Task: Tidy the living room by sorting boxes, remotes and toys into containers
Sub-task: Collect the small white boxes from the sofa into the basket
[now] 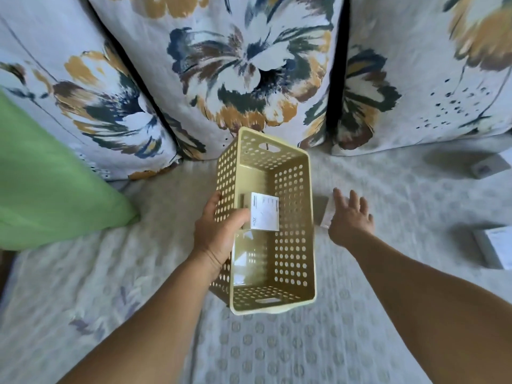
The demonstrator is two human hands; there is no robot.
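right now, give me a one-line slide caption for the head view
Left hand lowers a white box into the yellow basket; open right hand reaches beside it.

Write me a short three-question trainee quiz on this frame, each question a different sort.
1. True or false: the left hand holds a small white box over the yellow basket.
2. Which lies nearest the open right hand? A) green cushion B) small box beside the basket C) floral cushion
3. Fill in: the basket's walls are full of round ____.

Key: 1 true; 2 B; 3 holes.
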